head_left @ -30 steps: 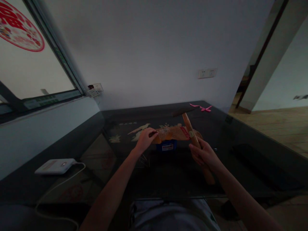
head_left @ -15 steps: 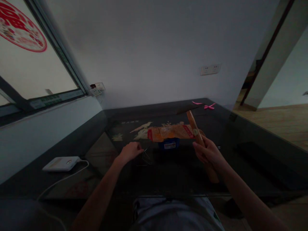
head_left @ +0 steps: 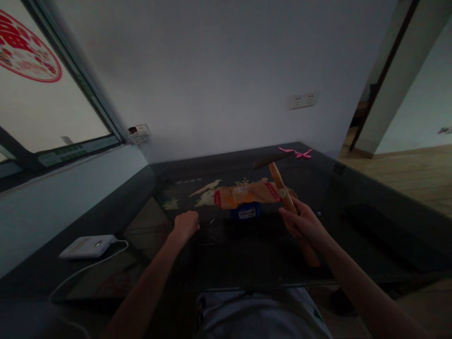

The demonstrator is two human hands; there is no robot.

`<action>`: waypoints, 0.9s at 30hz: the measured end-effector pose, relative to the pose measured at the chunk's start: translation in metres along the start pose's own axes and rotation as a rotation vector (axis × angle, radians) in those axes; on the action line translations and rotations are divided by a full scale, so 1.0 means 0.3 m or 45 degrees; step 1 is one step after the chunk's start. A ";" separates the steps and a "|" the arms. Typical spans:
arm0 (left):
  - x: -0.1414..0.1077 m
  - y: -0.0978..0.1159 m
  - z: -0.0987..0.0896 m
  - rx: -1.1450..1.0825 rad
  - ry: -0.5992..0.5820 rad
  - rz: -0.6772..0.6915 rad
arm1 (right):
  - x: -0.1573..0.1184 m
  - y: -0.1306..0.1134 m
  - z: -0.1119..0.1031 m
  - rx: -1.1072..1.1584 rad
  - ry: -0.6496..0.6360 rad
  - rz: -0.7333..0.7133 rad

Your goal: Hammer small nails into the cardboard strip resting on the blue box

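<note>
My right hand (head_left: 305, 223) is wrapped round the wooden handle of a hammer (head_left: 283, 188), whose dark head points up and away over the table. My left hand (head_left: 186, 226) is closed, its fingertips pinched together. A small glint shows at them, but what they hold I cannot make out. Just right of that hand, several thin metal pieces that look like nails (head_left: 213, 234) lie on the dark table. Between my hands, farther back, a red and orange patterned packet (head_left: 243, 194) rests above a blue box (head_left: 246, 212) with a white label. The hammer handle passes in front of the packet's right end.
A white power bank (head_left: 88, 246) with a white cable lies at the left of the glossy dark table (head_left: 268, 263). Pink ribbon (head_left: 302, 154) lies at the far right corner. A dark flat object (head_left: 388, 233) sits at the right. Wall and window border the table.
My left hand has shifted slightly left, away from the thin metal pieces. My right hand keeps the hammer almost where it was. The view has turned a little.
</note>
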State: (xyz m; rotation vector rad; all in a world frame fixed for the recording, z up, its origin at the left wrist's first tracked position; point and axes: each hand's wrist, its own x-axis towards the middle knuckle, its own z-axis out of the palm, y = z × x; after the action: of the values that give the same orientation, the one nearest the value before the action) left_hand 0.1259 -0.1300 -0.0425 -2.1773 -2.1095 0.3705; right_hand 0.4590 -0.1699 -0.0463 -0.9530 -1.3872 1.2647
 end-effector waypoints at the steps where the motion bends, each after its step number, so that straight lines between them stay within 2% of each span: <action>1: -0.002 -0.007 0.000 -0.020 0.026 -0.012 | -0.001 -0.001 -0.001 0.004 0.004 0.001; 5: -0.032 -0.021 -0.041 -0.239 0.160 0.009 | -0.006 -0.005 -0.001 -0.001 0.026 0.018; 8: -0.068 -0.017 -0.107 -0.564 0.301 0.239 | -0.008 -0.005 0.002 -0.003 0.038 0.020; 11: -0.091 0.001 -0.174 -0.863 0.551 0.474 | -0.006 -0.002 0.004 0.001 0.043 0.015; 15: -0.049 0.061 -0.230 -1.129 0.802 0.572 | -0.003 0.004 0.002 -0.014 0.024 -0.004; 18: 0.037 0.131 -0.236 -1.360 0.872 0.602 | -0.001 0.008 -0.001 -0.007 0.013 -0.009; 22: 0.149 0.223 -0.209 -1.591 0.897 0.584 | 0.002 0.008 0.000 -0.002 0.020 0.001; 27: 0.192 0.269 -0.161 -1.633 0.822 0.549 | -0.004 0.002 0.004 -0.022 0.022 0.032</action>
State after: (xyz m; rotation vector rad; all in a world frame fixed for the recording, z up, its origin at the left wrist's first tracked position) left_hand 0.2168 -0.0712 -0.0210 -2.6048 -1.5374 -1.8656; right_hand 0.4580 -0.1710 -0.0471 -0.9939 -1.3783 1.2623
